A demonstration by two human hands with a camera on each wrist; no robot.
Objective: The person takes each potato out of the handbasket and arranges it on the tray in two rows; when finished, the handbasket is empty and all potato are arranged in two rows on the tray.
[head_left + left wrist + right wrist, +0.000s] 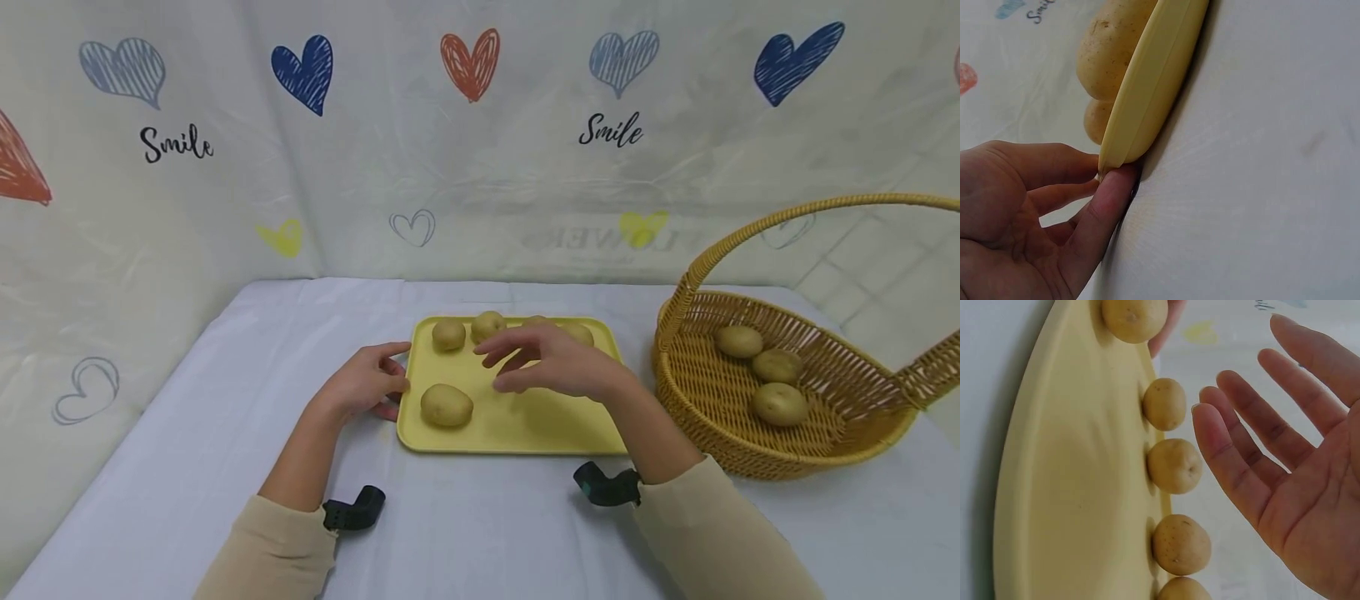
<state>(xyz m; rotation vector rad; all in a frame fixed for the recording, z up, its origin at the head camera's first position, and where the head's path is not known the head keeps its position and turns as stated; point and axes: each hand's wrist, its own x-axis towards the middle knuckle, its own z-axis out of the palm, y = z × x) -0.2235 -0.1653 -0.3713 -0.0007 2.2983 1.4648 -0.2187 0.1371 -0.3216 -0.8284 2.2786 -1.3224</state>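
Observation:
A yellow tray [517,433] lies on the table with several potatoes in it. One larger potato [446,406] sits near its front left, and others, such as the potato [448,335] at the back left, line the far side. My left hand [366,382] grips the tray's left edge; in the left wrist view its thumb [1107,206] and a finger meet at the rim. Over the tray, my right hand [551,362] hovers holding nothing, its fingers spread and partly hiding the back-row potatoes. The right wrist view shows that palm [1316,519] beside the potato row.
To the tray's right stands a wicker basket [697,417] with a tall arched handle [825,202] and three potatoes [778,404] inside. A white cloth [480,525] covers the table. Behind it hangs a pale sheet [360,158] printed with hearts.

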